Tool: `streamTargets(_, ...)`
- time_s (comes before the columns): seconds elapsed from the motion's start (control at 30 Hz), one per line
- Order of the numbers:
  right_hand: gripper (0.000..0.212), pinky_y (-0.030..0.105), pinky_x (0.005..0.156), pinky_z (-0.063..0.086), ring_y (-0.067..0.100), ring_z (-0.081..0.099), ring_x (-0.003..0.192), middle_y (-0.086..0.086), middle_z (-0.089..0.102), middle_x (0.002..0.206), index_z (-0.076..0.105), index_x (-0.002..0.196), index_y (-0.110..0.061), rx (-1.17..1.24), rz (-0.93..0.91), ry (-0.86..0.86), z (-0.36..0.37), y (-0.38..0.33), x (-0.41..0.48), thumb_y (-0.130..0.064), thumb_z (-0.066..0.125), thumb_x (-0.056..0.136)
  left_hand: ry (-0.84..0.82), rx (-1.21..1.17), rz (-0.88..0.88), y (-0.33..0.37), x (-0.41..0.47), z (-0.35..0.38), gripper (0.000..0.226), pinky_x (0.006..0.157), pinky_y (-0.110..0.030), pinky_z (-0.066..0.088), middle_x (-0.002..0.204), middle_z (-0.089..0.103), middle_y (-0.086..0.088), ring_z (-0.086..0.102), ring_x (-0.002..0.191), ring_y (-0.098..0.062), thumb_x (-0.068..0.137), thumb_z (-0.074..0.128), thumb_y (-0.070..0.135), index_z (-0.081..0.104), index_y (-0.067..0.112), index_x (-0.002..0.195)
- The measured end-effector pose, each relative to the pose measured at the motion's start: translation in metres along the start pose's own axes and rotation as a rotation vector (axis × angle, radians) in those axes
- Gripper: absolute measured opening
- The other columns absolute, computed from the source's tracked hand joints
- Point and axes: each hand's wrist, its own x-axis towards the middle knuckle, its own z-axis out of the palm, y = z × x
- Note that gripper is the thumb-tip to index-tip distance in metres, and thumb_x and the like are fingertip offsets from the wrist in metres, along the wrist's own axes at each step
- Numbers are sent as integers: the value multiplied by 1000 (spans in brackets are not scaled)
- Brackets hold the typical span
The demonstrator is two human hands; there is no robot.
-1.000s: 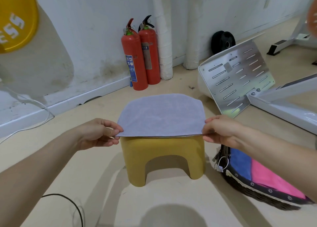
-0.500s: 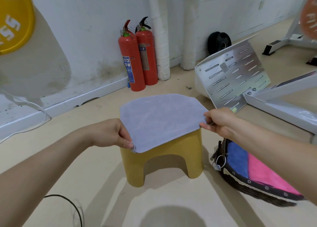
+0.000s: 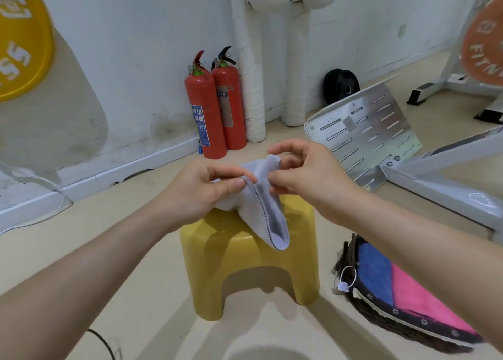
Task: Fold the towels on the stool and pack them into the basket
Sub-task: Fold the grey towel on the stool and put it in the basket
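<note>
— Head view: seeing what up there above the yellow stool (image 3: 253, 253)?

— Holding a grey towel (image 3: 265, 210) doubled over, both upper corners brought together. Left hand (image 3: 201, 191) pinching the near-left edge, thumb and fingers pressed shut on the cloth. Right hand (image 3: 304, 177) meeting it from the right; lower fingers closed on the towel's top, index finger and thumb lifted a little apart.

— And lying where, relative to the grip?

— Hanging down and toward the near side from the two pinches, long axis running from the hands down to a loose rounded fold dangling over the stool seat. Stitched hem facing the camera. Far part probably resting on the stool top, though hidden behind the left hand.

— Packing where next?

— Into the basket (image 3: 386, 316) on the floor, near right of the stool, just beside its right leg. Already holding a blue towel (image 3: 375, 275) and a pink towel (image 3: 424, 297), lying flat side by side.

— Nearer hand for that?

— Judging the right, with its forearm crossing directly over the basket. Likely needing another fold across the long axis first, since the hanging piece looks too long and loose.

— Anything in the way?

— Only two fire extinguishers (image 3: 215, 106) at the far wall, well apart from the work.
</note>
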Motion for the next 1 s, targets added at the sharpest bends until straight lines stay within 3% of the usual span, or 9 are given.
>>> streamTargets(0.1, 28, 37, 70, 60, 20, 65, 62, 1, 60, 62, 61, 90, -12, -35, -65, -38, 7, -6, -5, 12, 66, 76, 55, -13, 75, 7, 2, 2, 14, 89, -27, 52, 88, 75, 5, 67, 93, -9, 85, 68, 7, 77, 17, 88)
streamTargets(0.27, 21, 47, 77, 58, 18, 67, 67, 0, 66, 59, 61, 84, -14, -208, -131, 6, 4, -4, -7, -4, 77, 74, 138, -39, 102, 12, -2, 2, 14, 88, -37, 55, 86, 76, 2, 71, 89, -13, 75, 76, 7, 78, 15, 86)
streamTargets(0.43, 12, 47, 73, 58, 21, 71, 69, 8, 72, 69, 70, 77, -17, -226, -185, -28, 6, -6, -12, -5, 71, 79, 182, -44, 156, 19, -2, 3, 16, 82, -37, 57, 83, 76, 2, 72, 81, -15, 70, 79, 9, 76, 21, 80)
streamTargets(0.67, 14, 37, 79, 58, 8, 70, 78, -8, 74, 79, 76, 86, -20, -251, -243, -65, 6, -10, -13, -9, 68, 85, 213, 42, 186, 19, -1, 1, 17, 75, -41, 57, 79, 73, -1, 69, 75, -15, 69, 81, 17, 74, 18, 85)
streamTargets(0.83, 11, 40, 80, 57, 12, 70, 81, -3, 75, 83, 77, 91, -15, -329, -266, -62, 4, -13, -9, -11, 68, 85, 206, 64, 161, 20, -1, 0, 26, 77, -37, 58, 85, 74, 6, 70, 79, -12, 67, 79, 27, 74, 26, 93)
streamTargets(1.0, 7, 40, 72, 60, 20, 72, 72, 8, 74, 79, 75, 87, -8, -301, -260, -56, 1, -19, -6, -5, 69, 84, 203, 35, 165, 24, 1, -1, 30, 81, -31, 58, 87, 76, 4, 71, 83, -10, 68, 81, 21, 76, 18, 97)
